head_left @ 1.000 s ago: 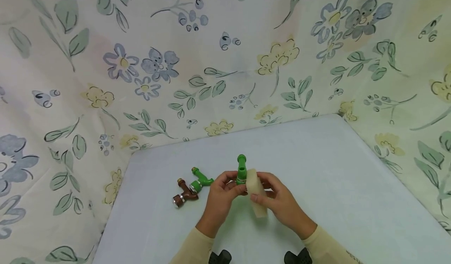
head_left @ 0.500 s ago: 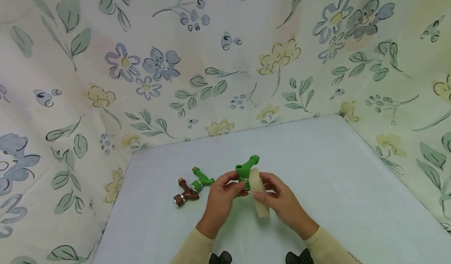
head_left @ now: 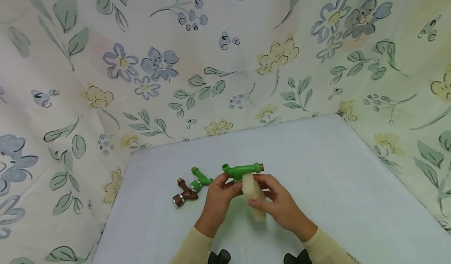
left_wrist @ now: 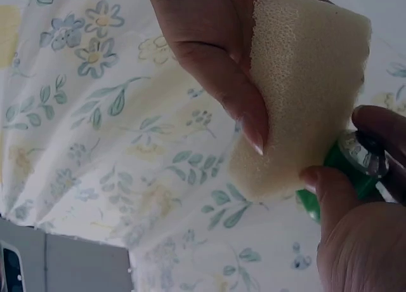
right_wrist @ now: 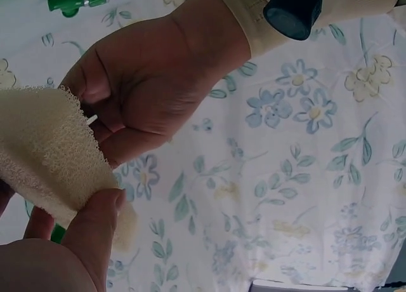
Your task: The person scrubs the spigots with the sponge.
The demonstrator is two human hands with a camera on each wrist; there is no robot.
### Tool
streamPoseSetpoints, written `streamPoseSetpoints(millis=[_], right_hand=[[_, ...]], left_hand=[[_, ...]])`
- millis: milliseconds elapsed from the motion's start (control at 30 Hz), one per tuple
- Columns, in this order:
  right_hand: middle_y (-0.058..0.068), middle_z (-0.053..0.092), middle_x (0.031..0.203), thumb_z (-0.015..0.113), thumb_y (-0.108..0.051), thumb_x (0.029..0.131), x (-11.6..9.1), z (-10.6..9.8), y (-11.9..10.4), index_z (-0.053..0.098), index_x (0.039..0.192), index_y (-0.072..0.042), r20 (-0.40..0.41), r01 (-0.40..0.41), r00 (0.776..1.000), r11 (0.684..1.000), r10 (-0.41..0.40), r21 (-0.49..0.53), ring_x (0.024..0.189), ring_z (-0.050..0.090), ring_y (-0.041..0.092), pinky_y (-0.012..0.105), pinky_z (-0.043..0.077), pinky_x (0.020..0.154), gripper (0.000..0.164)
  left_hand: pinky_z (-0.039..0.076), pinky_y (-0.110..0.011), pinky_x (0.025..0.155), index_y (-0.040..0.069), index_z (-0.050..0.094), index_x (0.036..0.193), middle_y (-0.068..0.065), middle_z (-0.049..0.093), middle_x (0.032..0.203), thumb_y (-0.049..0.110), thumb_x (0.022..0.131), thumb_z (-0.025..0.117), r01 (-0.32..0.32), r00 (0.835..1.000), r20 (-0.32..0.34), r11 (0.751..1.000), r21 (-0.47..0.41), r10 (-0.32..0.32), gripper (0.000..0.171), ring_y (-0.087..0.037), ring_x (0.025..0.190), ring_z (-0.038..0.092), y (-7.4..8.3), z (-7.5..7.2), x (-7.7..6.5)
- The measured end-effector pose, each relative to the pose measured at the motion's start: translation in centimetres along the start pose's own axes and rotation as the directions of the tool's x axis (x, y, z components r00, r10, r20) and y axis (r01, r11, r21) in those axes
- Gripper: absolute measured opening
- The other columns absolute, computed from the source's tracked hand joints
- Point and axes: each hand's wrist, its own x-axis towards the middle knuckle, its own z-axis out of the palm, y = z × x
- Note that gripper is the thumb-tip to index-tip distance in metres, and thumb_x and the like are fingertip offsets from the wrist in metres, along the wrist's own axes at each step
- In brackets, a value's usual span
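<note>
My left hand [head_left: 217, 199] grips a green plastic tap [head_left: 243, 170] by its knob end. The tap's body lies roughly level, brass-threaded inlet pointing right and spout left. My right hand [head_left: 283, 205] pinches a pale cream sponge [head_left: 253, 197] between thumb and fingers, right beside the tap. In the left wrist view the sponge [left_wrist: 311, 82] partly hides the tap [left_wrist: 346, 165], and the left thumb is at its edge; I cannot tell whether sponge and tap touch. The right wrist view shows the sponge [right_wrist: 51, 146] covering most of the tap.
On the white table [head_left: 148, 232], left of my hands, lie a second green tap [head_left: 201, 180] and a brown tap [head_left: 184, 193], close together. A floral curtain [head_left: 225, 60] hangs behind the table and along both sides. Black wrist cameras [head_left: 220, 257] sit at the sleeves.
The held green tap has turned in my left hand: its inlet end has swung from pointing away round to the right. The sponge stays beside it, having shifted slightly right, then back left.
</note>
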Motion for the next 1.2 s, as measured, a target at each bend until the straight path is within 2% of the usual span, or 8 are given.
streamPoseSetpoints(millis=[233, 333, 467, 633, 800, 900, 1033, 1200], right_hand=[[-0.001, 0.052, 0.122, 0.073, -0.028, 0.087, 0.2, -0.8, 1.2, 0.049, 0.134, -0.030, -0.042, -0.095, 0.995, 0.992, 0.092, -0.080, 0.109, 0.053, 0.022, 0.043, 0.049, 0.088, 0.052], [-0.001, 0.050, 0.124, 0.072, -0.030, 0.087, 0.2, -1.2, 1.9, 0.048, 0.136, -0.030, -0.049, -0.139, 0.989, 0.988, 0.136, -0.068, 0.109, 0.053, 0.022, 0.042, 0.049, 0.088, 0.055], [0.003, 0.050, 0.124, 0.072, -0.030, 0.087, 0.0, -1.4, 2.4, 0.048, 0.137, -0.027, -0.048, -0.170, 0.985, 0.985, 0.169, -0.032, 0.108, 0.053, 0.027, 0.041, 0.050, 0.086, 0.055], [0.002, 0.050, 0.124, 0.072, -0.031, 0.088, 0.0, -1.1, 2.5, 0.047, 0.138, -0.026, -0.046, -0.184, 0.982, 0.983, 0.183, -0.022, 0.110, 0.051, 0.026, 0.041, 0.049, 0.088, 0.056], [0.000, 0.050, 0.126, 0.070, -0.031, 0.089, -0.3, -0.8, 2.0, 0.046, 0.138, -0.028, -0.041, -0.161, 0.986, 0.986, 0.160, -0.042, 0.112, 0.050, 0.026, 0.043, 0.049, 0.089, 0.055], [0.001, 0.050, 0.126, 0.070, -0.028, 0.089, -0.5, -0.8, 1.7, 0.048, 0.137, -0.025, -0.050, -0.116, 0.992, 0.991, 0.113, -0.060, 0.112, 0.050, 0.026, 0.044, 0.049, 0.088, 0.054], [0.000, 0.051, 0.123, 0.073, -0.025, 0.087, -0.8, -0.8, 1.4, 0.050, 0.135, -0.023, -0.066, -0.075, 0.995, 0.994, 0.071, -0.077, 0.110, 0.050, 0.023, 0.043, 0.050, 0.086, 0.053], [-0.003, 0.051, 0.121, 0.078, -0.027, 0.083, -0.9, -1.0, 0.8, 0.051, 0.135, -0.025, -0.057, -0.019, 0.998, 0.990, 0.011, -0.140, 0.108, 0.049, 0.018, 0.039, 0.050, 0.084, 0.059]], left_hand=[[0.053, -0.042, 0.084, 0.012, 0.067, 0.117, -0.014, 0.064, 0.110, 0.019, 0.085, 0.075, -0.003, 1.000, 0.027, 0.989, 0.145, -0.001, 0.034, -0.031, 0.100, 0.061, 0.0, -0.2, -0.1], [0.053, -0.039, 0.082, 0.016, 0.070, 0.115, -0.008, 0.064, 0.112, 0.021, 0.085, 0.074, -0.033, 0.998, 0.051, 0.972, 0.231, 0.022, 0.030, -0.028, 0.099, 0.059, -0.1, -0.3, -0.1], [0.055, -0.037, 0.080, 0.016, 0.069, 0.115, -0.006, 0.062, 0.115, 0.021, 0.085, 0.074, -0.055, 0.997, 0.072, 0.959, 0.277, 0.036, 0.030, -0.027, 0.101, 0.058, 0.0, -0.4, -0.2], [0.054, -0.033, 0.080, 0.014, 0.050, 0.130, -0.013, 0.064, 0.111, 0.012, 0.086, 0.073, -0.032, 0.999, 0.031, 0.971, 0.237, 0.025, 0.050, -0.031, 0.099, 0.059, 1.1, 0.0, -0.4], [0.053, -0.034, 0.082, 0.027, 0.025, 0.149, -0.017, 0.063, 0.112, 0.004, 0.087, 0.070, -0.065, 0.998, 0.042, 0.967, 0.245, 0.057, 0.079, -0.036, 0.098, 0.059, 2.8, 0.7, -0.5], [0.054, -0.035, 0.081, 0.032, 0.027, 0.150, -0.018, 0.062, 0.112, 0.002, 0.088, 0.068, -0.079, 0.996, 0.069, 0.959, 0.271, 0.062, 0.079, -0.037, 0.098, 0.058, 3.0, 0.8, -0.5], [0.054, -0.035, 0.080, 0.029, 0.037, 0.145, -0.018, 0.061, 0.112, 0.003, 0.088, 0.068, -0.057, 0.997, 0.067, 0.964, 0.259, 0.041, 0.070, -0.038, 0.100, 0.058, 2.0, 0.4, -0.3], [0.054, -0.039, 0.082, 0.018, 0.038, 0.129, -0.018, 0.058, 0.115, 0.005, 0.082, 0.076, 0.023, 0.999, -0.044, 0.995, 0.098, -0.018, 0.061, -0.036, 0.101, 0.060, 0.2, -0.2, 0.2]])
